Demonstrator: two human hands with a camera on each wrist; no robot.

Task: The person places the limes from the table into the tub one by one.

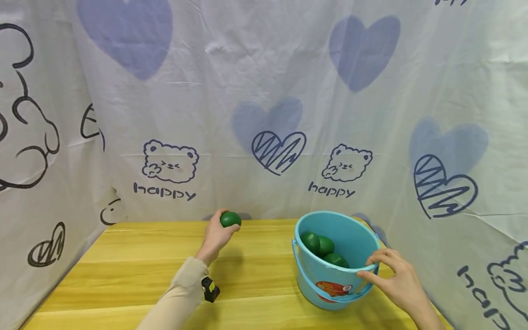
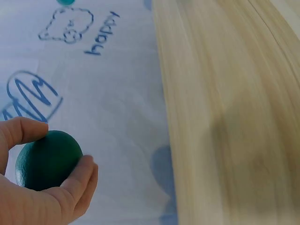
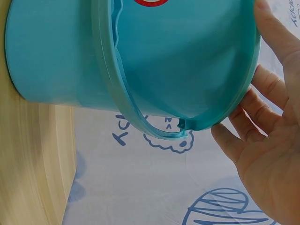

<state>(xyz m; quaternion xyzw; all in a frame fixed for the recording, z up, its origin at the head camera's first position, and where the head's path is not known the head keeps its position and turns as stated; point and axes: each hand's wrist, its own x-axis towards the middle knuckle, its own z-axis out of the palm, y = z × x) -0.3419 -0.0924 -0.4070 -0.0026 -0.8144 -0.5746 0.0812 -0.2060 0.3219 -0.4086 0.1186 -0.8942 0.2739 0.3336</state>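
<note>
My left hand holds a smooth, dark green oval fruit, avocado-like, above the far part of the table. In the left wrist view, the thumb and fingers curl around the fruit. A light blue bucket stands upright on the table's right side. Several similar green fruits lie at its bottom. My right hand grips the bucket's near right rim, thumb and fingers spread along it. In the right wrist view, fingertips of the right hand touch the bucket at its rim.
The wood-grain table reaches back to a white curtain printed with hearts and bears, which also hangs at both sides. The bucket's handle hangs down its front, over a red label. A small black device sits at my left wrist.
</note>
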